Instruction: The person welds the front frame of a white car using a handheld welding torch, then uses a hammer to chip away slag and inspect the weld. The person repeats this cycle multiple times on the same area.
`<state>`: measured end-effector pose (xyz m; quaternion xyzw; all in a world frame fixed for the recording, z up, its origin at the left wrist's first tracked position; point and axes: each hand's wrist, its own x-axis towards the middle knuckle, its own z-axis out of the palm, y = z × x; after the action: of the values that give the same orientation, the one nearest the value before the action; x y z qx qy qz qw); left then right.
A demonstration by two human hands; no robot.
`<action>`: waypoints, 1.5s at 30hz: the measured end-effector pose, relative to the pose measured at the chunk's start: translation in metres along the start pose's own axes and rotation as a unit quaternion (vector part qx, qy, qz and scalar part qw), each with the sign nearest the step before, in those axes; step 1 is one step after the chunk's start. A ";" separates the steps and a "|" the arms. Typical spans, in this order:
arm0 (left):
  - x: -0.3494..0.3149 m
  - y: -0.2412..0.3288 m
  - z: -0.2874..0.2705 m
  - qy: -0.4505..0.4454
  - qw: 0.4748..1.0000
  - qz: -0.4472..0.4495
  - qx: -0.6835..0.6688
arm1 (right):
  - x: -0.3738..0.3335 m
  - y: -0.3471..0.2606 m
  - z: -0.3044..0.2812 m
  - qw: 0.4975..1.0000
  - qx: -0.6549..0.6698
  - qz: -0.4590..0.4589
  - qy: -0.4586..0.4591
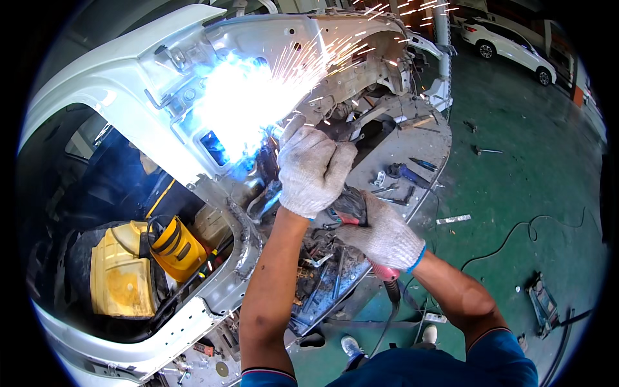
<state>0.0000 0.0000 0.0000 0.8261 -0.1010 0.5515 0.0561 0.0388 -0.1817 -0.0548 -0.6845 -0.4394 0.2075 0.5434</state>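
Blown-out blue-white glare [235, 106] — edges fisheye-curved

There is one view, from the left camera of the two on the person's head. It looks down and a bit forward. The left hand [314, 169] and right hand [387, 235] are close, near the middle. The arms [274, 290] come up from the bottom edge, where the shoes [351, 347] show from above. The view is very wide and round, like a fishbowl, with black at the rim. The big car body [132, 74] is close on the left and looks bent. The green floor [516, 187] spreads out on the right, and a white car [509, 46] looks tiny, far off at the top right.
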 end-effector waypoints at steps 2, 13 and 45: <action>0.000 0.000 0.002 0.007 1.000 0.009 0.009 | 0.000 0.002 0.001 0.999 -0.002 -0.043 0.026; 0.001 0.008 0.003 -0.006 0.999 0.035 0.011 | -0.005 0.013 0.002 0.999 0.021 -0.028 0.025; 0.000 0.003 0.002 -0.007 0.999 0.008 0.031 | -0.001 -0.003 -0.004 0.999 0.036 0.016 -0.006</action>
<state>0.0011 -0.0028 -0.0003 0.8302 -0.0908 0.5494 0.0258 0.0404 -0.1846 -0.0507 -0.6701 -0.4241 0.2358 0.5617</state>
